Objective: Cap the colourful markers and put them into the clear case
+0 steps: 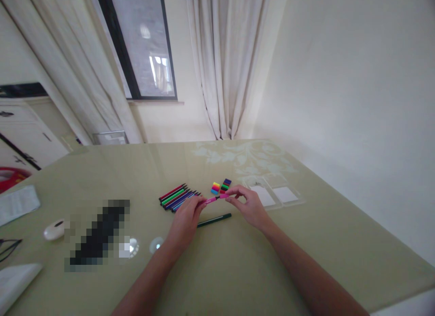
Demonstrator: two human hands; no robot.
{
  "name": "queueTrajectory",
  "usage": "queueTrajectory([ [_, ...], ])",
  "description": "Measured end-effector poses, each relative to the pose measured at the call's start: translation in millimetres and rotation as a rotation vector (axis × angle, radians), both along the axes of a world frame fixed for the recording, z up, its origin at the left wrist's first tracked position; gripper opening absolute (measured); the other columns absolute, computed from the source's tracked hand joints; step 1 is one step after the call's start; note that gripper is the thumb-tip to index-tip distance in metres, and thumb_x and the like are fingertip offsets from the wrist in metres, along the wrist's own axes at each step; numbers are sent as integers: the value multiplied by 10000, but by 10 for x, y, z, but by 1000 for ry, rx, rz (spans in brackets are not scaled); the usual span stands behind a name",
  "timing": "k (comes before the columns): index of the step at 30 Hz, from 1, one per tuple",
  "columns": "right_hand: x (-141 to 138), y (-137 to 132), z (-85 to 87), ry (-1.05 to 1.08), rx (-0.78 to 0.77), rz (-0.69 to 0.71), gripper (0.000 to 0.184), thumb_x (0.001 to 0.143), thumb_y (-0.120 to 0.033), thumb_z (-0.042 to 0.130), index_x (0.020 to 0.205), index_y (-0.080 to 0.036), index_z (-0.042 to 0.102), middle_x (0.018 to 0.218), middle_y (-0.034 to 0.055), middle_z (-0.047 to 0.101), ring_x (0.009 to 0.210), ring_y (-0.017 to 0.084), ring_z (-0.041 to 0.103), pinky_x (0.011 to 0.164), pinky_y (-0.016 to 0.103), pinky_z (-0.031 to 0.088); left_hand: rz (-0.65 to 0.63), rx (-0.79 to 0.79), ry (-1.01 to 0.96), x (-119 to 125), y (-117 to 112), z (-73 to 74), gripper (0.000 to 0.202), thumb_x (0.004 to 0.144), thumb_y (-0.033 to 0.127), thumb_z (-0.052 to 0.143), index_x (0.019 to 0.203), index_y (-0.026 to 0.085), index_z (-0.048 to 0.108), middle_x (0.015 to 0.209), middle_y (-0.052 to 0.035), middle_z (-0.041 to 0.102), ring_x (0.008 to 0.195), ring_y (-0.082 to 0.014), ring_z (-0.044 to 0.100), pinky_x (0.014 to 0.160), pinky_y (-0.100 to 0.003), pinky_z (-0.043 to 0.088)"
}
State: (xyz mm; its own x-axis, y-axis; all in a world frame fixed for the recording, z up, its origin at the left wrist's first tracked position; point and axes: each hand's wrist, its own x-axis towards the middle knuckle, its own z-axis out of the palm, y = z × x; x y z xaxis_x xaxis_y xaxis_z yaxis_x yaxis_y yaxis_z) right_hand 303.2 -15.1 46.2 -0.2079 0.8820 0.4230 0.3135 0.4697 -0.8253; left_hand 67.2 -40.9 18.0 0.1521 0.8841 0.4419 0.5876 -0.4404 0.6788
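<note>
My left hand pinches the barrel of a pink marker held just above the table. My right hand pinches the pink cap at the marker's tip end; a dark tip shows between barrel and cap. A dark green marker lies on the table under my hands. A row of several uncapped markers lies to the left. Several coloured caps sit in a small pile just beyond my fingers.
A clear plastic case lies open to the right of my hands. At the left sit a white mouse, a blurred dark object, glasses and folded cloth. The olive table meets the wall on the right.
</note>
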Motion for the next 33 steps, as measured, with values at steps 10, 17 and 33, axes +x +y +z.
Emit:
queueTrajectory([
  [10, 6, -14, -7, -4, -7, 34, 134, 875, -357, 775, 914, -232, 803, 876, 42, 801, 812, 210, 719, 775, 327, 553, -84, -9, -15, -2, -23, 12, 216, 1024, 311, 531, 1049, 235, 731, 938, -16, 780, 849, -180, 710, 781, -279, 532],
  [17, 13, -30, -57, -46, -59, 73, 127, 865, -359, 791, 903, -240, 811, 884, 31, 804, 822, 200, 718, 807, 320, 546, -104, -43, -29, 22, -34, 10, 235, 1020, 307, 529, 1056, 246, 753, 904, -7, 798, 775, -169, 720, 752, -273, 544],
  [33, -330, 686, -126, -667, 52, -191, 205, 989, -214, 605, 888, -177, 780, 1022, 130, 728, 1003, 248, 647, 924, 365, 474, -143, -122, 307, 88, -96, -6, 136, 994, 292, 575, 937, 217, 673, 976, -57, 686, 933, -227, 639, 816, -340, 483],
])
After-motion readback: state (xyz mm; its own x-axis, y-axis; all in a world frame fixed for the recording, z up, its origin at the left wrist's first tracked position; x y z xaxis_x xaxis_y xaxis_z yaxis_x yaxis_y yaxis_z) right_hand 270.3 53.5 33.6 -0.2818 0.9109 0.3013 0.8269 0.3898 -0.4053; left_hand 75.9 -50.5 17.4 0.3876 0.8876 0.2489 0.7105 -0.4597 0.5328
